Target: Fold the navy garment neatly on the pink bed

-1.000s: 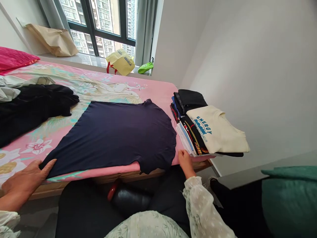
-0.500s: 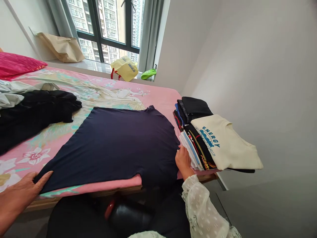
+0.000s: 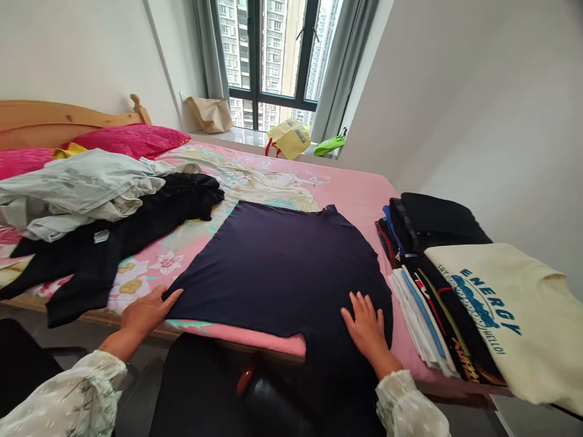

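A navy blue T-shirt [image 3: 282, 267] lies spread flat on the pink flowered bed sheet [image 3: 346, 188], one sleeve hanging over the near edge. My left hand [image 3: 144, 312] lies flat and open at the shirt's near left corner, fingertips touching the fabric. My right hand [image 3: 367, 326] rests open, fingers spread, on the shirt's near right part by the sleeve. Both wrists wear white patterned sleeves.
A stack of folded clothes [image 3: 437, 285] topped by a cream "ENERGY" shirt [image 3: 505, 315] sits at the bed's right edge. Black [image 3: 109, 243] and grey garments [image 3: 77, 188] lie loose at left, beside pink pillows [image 3: 127, 139]. Bags [image 3: 289, 137] stand on the window sill.
The view swung left and back, showing the headboard and pillows. My right hand moved from beside the folded stack onto the shirt and spread flat. My left hand stays at the shirt's corner.
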`<action>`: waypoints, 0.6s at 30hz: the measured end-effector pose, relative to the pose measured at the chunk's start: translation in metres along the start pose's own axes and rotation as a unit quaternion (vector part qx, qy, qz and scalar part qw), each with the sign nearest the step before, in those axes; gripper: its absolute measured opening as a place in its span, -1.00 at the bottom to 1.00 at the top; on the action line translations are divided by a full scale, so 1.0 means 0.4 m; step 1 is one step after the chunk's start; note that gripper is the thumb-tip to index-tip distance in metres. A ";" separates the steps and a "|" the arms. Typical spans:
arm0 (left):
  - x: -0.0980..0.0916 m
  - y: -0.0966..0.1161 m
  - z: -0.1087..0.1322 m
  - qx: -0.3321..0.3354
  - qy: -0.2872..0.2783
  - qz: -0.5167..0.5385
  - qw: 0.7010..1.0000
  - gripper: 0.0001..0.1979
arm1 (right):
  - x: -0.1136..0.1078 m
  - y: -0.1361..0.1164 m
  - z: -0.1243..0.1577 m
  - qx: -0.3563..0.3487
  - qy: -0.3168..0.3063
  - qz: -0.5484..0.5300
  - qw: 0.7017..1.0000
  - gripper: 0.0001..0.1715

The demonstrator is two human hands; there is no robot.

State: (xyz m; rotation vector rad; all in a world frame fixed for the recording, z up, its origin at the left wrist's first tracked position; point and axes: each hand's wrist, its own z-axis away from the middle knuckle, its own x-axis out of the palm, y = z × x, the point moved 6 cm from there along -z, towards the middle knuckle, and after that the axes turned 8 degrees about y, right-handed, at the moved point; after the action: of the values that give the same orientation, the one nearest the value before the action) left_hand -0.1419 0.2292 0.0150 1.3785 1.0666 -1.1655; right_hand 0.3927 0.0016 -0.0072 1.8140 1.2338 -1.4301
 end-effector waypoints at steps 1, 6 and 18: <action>0.000 -0.002 0.005 -0.025 -0.011 -0.016 1.000 -0.48 | -0.002 -0.009 0.036 -0.010 0.002 -0.010 1.000 -0.30; -0.023 -0.007 0.051 -0.025 0.077 0.026 0.996 -0.40 | -0.042 0.095 0.225 0.073 0.122 -0.104 0.984 -0.09; -0.022 -0.011 0.141 0.282 0.171 0.033 0.944 -0.57 | 0.063 0.094 0.388 0.464 -0.074 -0.579 0.666 -0.33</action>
State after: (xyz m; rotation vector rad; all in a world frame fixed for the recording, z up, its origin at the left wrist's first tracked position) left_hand -0.1536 0.1736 0.0210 2.1096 0.9441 -1.2658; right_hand 0.3535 -0.1352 -0.0842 1.1502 1.8647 -3.3310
